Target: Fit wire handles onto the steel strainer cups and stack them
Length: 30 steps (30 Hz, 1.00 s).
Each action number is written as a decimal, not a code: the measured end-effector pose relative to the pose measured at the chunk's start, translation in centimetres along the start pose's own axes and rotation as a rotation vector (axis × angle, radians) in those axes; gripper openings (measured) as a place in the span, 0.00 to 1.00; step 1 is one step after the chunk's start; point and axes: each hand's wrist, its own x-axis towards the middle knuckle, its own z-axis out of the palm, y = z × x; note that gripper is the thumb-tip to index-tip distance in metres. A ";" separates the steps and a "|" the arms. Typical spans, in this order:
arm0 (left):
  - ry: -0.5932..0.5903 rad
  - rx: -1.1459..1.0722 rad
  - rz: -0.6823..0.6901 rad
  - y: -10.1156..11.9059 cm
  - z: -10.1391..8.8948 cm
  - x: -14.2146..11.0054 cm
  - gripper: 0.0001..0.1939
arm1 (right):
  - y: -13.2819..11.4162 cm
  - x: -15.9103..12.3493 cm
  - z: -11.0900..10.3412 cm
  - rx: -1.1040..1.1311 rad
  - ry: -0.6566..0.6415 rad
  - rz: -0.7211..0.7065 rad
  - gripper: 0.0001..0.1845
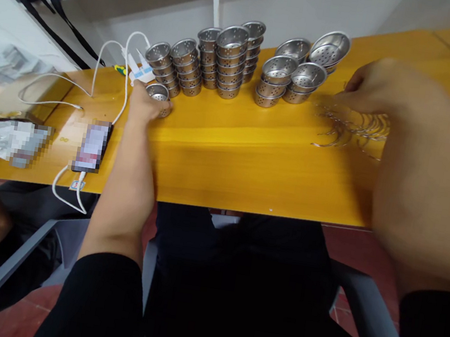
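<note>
The black shirt (272,305) is nearest the camera, with the person's bare forearms reaching past it over the wooden tabletop (241,171). The left hand (144,101) has its fingers closed around a small perforated metal cup (159,92), open end up, just beside the leftmost cup stack (159,56). The right hand (375,86) is blurred, its fingers (350,86) curled inward and pointing left; whether they grip anything, I cannot tell. Thin curved wire pieces (369,127) lie loosely together just below the right fingers, on the person's side, their long axes running mostly left to right. The right hand is much nearer to them; the held cup is well apart, to their left, with further cup stacks (231,59) beyond and between.
</note>
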 end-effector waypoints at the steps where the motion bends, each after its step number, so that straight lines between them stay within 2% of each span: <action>1: 0.048 0.006 -0.016 0.4 0.0 -0.3 0.43 | -0.2 -0.2 -0.1 0.029 0.039 0.027 0.15; 3: 0.121 -0.001 -0.038 1.1 -0.1 -0.7 0.44 | -0.6 -0.7 -0.2 0.099 0.146 0.080 0.15; 8: 0.120 -0.086 -0.025 1.3 -0.3 -0.5 0.48 | -1.5 -1.7 -0.5 0.198 0.330 0.067 0.15; 11: 0.199 -0.115 0.107 0.9 -0.1 0.2 0.51 | -1.1 -1.2 -0.4 0.220 0.454 0.010 0.16; 13: 0.178 -0.224 0.270 1.1 0.4 0.4 0.55 | -0.5 -0.3 0.0 0.285 0.573 -0.104 0.16; 15: 0.071 -0.326 0.400 1.6 1.6 0.2 0.58 | -0.2 0.7 0.7 0.409 0.695 -0.282 0.16; 17: -0.057 -0.373 0.453 2.4 3.7 -0.5 0.59 | -0.7 1.5 1.8 0.560 0.767 -0.467 0.15; 20: -0.224 -0.428 0.532 3.6 8.0 -2.1 0.59 | -3.2 1.9 3.8 0.784 0.729 -0.605 0.06; 24: -0.398 -0.499 0.598 3.9 13.2 -3.5 0.58 | -8.0 1.3 6.4 0.913 0.554 -0.612 0.14; 27: -0.457 -0.535 0.594 3.3 15.3 -3.5 0.58 | -10.0 0.9 8.0 0.952 0.424 -0.616 0.14; 30: -0.459 -0.572 0.588 2.5 16.2 -3.2 0.58 | -10.6 0.7 9.0 0.963 0.336 -0.677 0.12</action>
